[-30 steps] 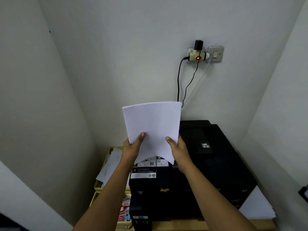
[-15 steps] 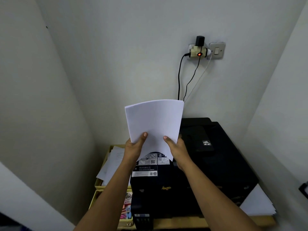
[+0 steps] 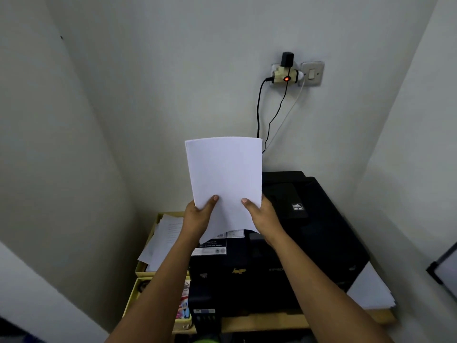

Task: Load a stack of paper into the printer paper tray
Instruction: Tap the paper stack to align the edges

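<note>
1. stack of paper [image 3: 223, 179] is held upright in the air above the black printer [image 3: 291, 243], its top edge reaching up in front of the wall.
2. left hand [image 3: 197, 216] grips the stack's lower left corner, thumb on the front face.
3. right hand [image 3: 263, 216] grips the lower right corner the same way, thumb on the front; the two hands are apart with bare paper between them.
4. the printer sits on a wooden table [image 3: 272, 320], with loose white sheets [image 3: 371, 290] lying at its right side.
5. left of the printer are yellow trays [image 3: 142, 271] holding papers [image 3: 164, 241].
6. on the wall above, a plug adapter [image 3: 285, 75] with a red light sits beside a light switch [image 3: 312, 73], and cables [image 3: 258, 107] hang down behind the printer.
</note>
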